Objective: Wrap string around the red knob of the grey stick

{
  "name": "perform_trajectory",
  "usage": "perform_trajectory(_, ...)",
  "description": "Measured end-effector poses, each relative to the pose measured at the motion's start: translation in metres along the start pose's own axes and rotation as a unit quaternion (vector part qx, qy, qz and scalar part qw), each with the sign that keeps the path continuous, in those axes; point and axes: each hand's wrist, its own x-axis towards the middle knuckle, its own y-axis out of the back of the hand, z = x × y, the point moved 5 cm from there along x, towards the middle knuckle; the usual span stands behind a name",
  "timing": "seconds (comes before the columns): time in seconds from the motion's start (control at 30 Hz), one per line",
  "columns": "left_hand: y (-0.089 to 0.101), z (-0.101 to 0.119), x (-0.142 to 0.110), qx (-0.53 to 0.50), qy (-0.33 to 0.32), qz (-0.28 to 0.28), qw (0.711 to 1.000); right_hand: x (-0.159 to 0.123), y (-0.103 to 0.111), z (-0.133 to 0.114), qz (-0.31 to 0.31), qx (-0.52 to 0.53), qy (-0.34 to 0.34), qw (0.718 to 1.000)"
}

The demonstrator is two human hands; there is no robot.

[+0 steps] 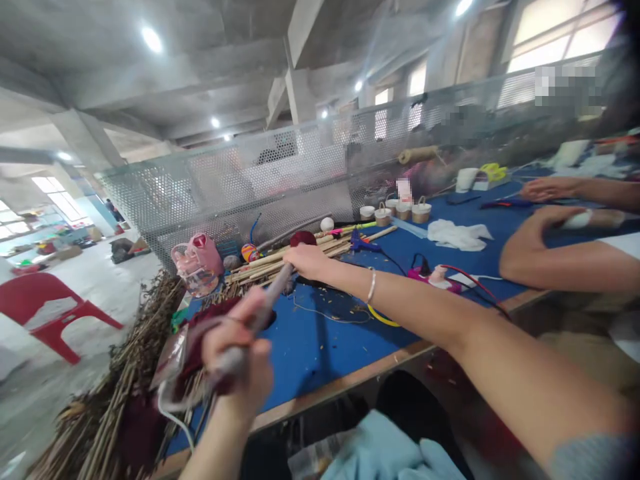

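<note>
A greyish stick (270,297) slants across the near left of the blue table (295,370), raised above its surface. My left hand (235,353) is wrapped round its near end, blurred by motion. Farther along, my right hand (310,260) has its fingers closed round the far part. Just beyond the right hand shows a dark red, rounded piece (303,237); whether it is joined to the stick I cannot tell. Dark red cloth (200,347) lies behind my left hand. Several pale wooden sticks (267,267) lie behind the right hand.
Bundled dried stems (110,387) line the left edge. A pink bag (200,257) stands by the mesh divider (240,193). A blue glue gun (365,243), a power strip (440,283) and small baskets (421,212) are to the right, near a co-worker's arms (550,260).
</note>
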Motion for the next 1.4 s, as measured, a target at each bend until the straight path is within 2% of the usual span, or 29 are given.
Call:
perform_trajectory(0.07, -0.026, -0.015, -0.012, 0.031, -0.013, -0.02, 0.999, 0.002, -0.033, 0.014, 0.01, 0.017, -0.016, 1.0)
perform_trajectory(0.13, -0.058, -0.032, -0.026, 0.059, -0.021, -0.047, 0.997, -0.006, -0.054, 0.025, 0.012, 0.034, -0.033, 0.999)
perform_trajectory(0.2, -0.091, -0.049, -0.044, 0.079, -0.033, -0.078, 0.993, -0.026, -0.062, 0.032, 0.032, 0.071, -0.065, 0.995)
perform_trajectory(0.27, -0.116, -0.058, -0.062, 0.089, -0.07, -0.09, 0.989, -0.06, -0.059, 0.032, 0.094, 0.184, -0.115, 0.972)
perform_trajectory(0.3, -0.125, -0.06, -0.071, 0.094, -0.099, -0.082, 0.987, -0.083, -0.056, 0.03, 0.134, 0.269, -0.146, 0.942)
perform_trajectory(0.33, -0.132, -0.061, -0.079, 0.101, -0.115, -0.081, 0.985, -0.107, -0.054, 0.024, 0.166, 0.365, -0.175, 0.899)
perform_trajectory(0.4, -0.143, -0.064, -0.089, 0.105, -0.12, -0.071, 0.985, -0.156, -0.059, 0.003, 0.162, 0.51, -0.228, 0.813)
perform_trajectory(0.43, -0.147, -0.065, -0.093, 0.107, -0.116, -0.065, 0.985, -0.178, -0.063, -0.011, 0.146, 0.553, -0.253, 0.781)
perform_trajectory(0.5, -0.154, -0.065, -0.097, 0.112, -0.103, -0.054, 0.987, -0.214, -0.076, -0.038, 0.114, 0.604, -0.288, 0.735)
perform_trajectory(0.57, -0.162, -0.066, -0.1, 0.118, -0.085, -0.057, 0.988, -0.233, -0.089, -0.06, 0.075, 0.643, -0.275, 0.711)
perform_trajectory(0.63, -0.17, -0.067, -0.102, 0.118, -0.062, -0.077, 0.988, -0.238, -0.1, -0.071, 0.049, 0.664, -0.247, 0.704)
perform_trajectory(0.73, -0.174, -0.069, -0.105, 0.084, -0.037, -0.094, 0.991, -0.233, -0.105, -0.073, 0.043, 0.665, -0.238, 0.707)
perform_trajectory(0.8, -0.173, -0.068, -0.109, 0.034, -0.025, -0.078, 0.996, -0.229, -0.106, -0.072, 0.04, 0.663, -0.249, 0.705)
perform_trajectory(0.87, -0.171, -0.067, -0.116, -0.007, 0.002, -0.032, 0.999, -0.227, -0.107, -0.072, 0.036, 0.662, -0.266, 0.699)
perform_trajectory(0.93, -0.167, -0.069, -0.126, -0.019, 0.074, 0.04, 0.996, -0.227, -0.11, -0.073, 0.029, 0.667, -0.283, 0.688)
perform_trajectory(1.0, -0.164, -0.07, -0.138, -0.003, 0.173, 0.102, 0.98, -0.226, -0.114, -0.075, 0.018, 0.688, -0.296, 0.663)
perform_trajectory(1.07, -0.16, -0.069, -0.148, 0.017, 0.267, 0.13, 0.955, -0.226, -0.119, -0.077, 0.006, 0.712, -0.302, 0.634)
perform_trajectory(1.1, -0.159, -0.069, -0.151, 0.017, 0.31, 0.124, 0.943, -0.225, -0.121, -0.077, 0.002, 0.717, -0.304, 0.627)
perform_trajectory(1.13, -0.159, -0.069, -0.153, 0.004, 0.349, 0.109, 0.931, -0.225, -0.122, -0.077, -0.001, 0.716, -0.306, 0.628)
perform_trajectory(1.2, -0.162, -0.068, -0.153, -0.054, 0.403, 0.065, 0.911, -0.227, -0.123, -0.075, -0.009, 0.692, -0.308, 0.653)
perform_trajectory(1.3, -0.167, -0.065, -0.147, -0.148, 0.403, 0.015, 0.903, -0.231, -0.121, -0.072, -0.019, 0.638, -0.299, 0.709)
perform_trajectory(1.33, -0.168, -0.064, -0.145, -0.168, 0.394, 0.01, 0.904, -0.232, -0.119, -0.071, -0.017, 0.627, -0.297, 0.719)
perform_trajectory(1.37, -0.169, -0.064, -0.144, -0.184, 0.387, 0.007, 0.904, -0.233, -0.117, -0.069, -0.014, 0.627, -0.3, 0.719)
perform_trajectory(1.4, -0.17, -0.063, -0.143, -0.197, 0.381, 0.006, 0.903, -0.233, -0.116, -0.067, -0.012, 0.637, -0.308, 0.707)
